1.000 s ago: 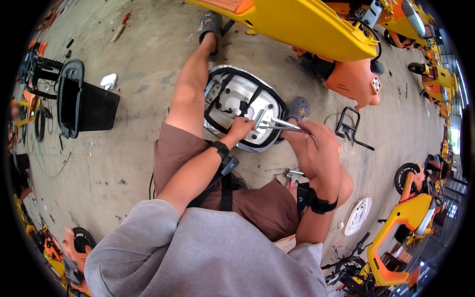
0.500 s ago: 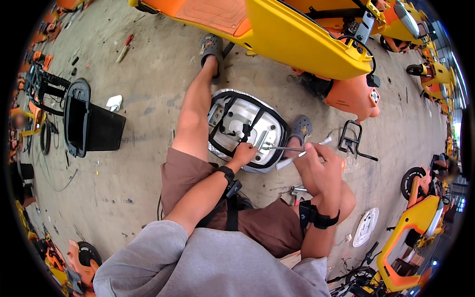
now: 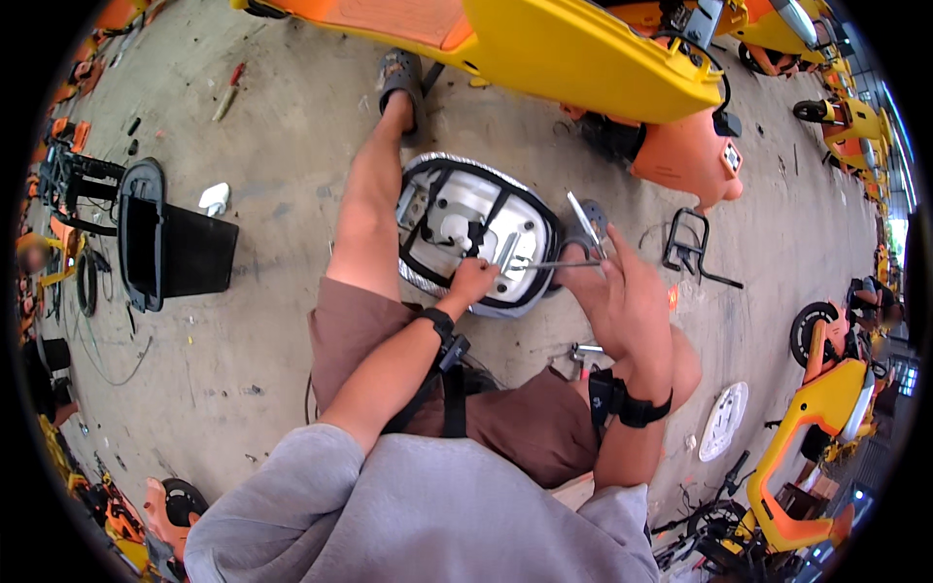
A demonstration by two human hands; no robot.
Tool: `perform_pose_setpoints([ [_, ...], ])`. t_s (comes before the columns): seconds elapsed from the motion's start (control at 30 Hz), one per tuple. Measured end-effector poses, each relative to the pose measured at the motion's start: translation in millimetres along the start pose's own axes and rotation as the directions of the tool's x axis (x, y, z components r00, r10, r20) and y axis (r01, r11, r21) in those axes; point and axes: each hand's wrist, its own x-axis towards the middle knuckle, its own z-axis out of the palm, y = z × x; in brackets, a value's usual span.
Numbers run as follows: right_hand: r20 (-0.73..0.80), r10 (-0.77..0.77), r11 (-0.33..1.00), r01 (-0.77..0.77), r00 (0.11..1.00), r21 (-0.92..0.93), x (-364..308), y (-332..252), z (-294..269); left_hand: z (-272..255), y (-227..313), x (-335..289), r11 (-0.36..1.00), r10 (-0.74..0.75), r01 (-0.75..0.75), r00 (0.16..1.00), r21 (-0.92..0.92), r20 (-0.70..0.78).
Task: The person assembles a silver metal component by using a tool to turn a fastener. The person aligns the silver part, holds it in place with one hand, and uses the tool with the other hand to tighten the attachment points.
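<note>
Looking down from my head, I have the overturned seat (image 3: 525, 231) lying just beyond my left hand (image 3: 473, 280), pale underside up, black straps across it. My left fingers are drawn close together at the near end of a silver bracket (image 3: 509, 251) on that underside; whether they grip it or only press there, I can't tell. My right hand (image 3: 632, 306) is off to the right of the seat, fingers loosely spread at the outer end of a metal T-shaped tool (image 3: 559, 264). Its shaft reaches left to a spot just right of the bracket, and its crossbar slants up past my fingertips; I can't tell how firmly I hold it. Just right of that hand is a black tubular frame (image 3: 690, 245), and lower right of it a white oval panel (image 3: 723, 421). Well left of my left hand stands a black tub (image 3: 202, 253); beyond both hands, a yellow-and-orange scooter body (image 3: 573, 58).
</note>
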Motion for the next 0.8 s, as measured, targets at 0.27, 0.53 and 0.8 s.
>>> perform_pose_setpoints([
  [0.27, -0.124, 0.228, 0.939, -0.252, 0.966, -0.235, -0.7, -2.0, -5.9, 0.5, -12.8, 8.2, 0.994, 0.097, -0.096, 0.995, 0.057, -0.006],
  [0.53, -0.008, 0.405, 0.913, -0.404, 0.914, 0.057, 4.7, -13.0, -3.9, 1.6, -14.2, 11.6, 0.998, 0.062, -0.062, 0.998, -0.003, 0.021],
  [0.8, 0.029, 0.269, 0.937, -0.269, 0.963, 0.222, 6.8, -18.9, 0.5, 1.2, -11.3, 10.1, 0.997, 0.072, -0.072, 0.997, -0.005, 0.014],
])
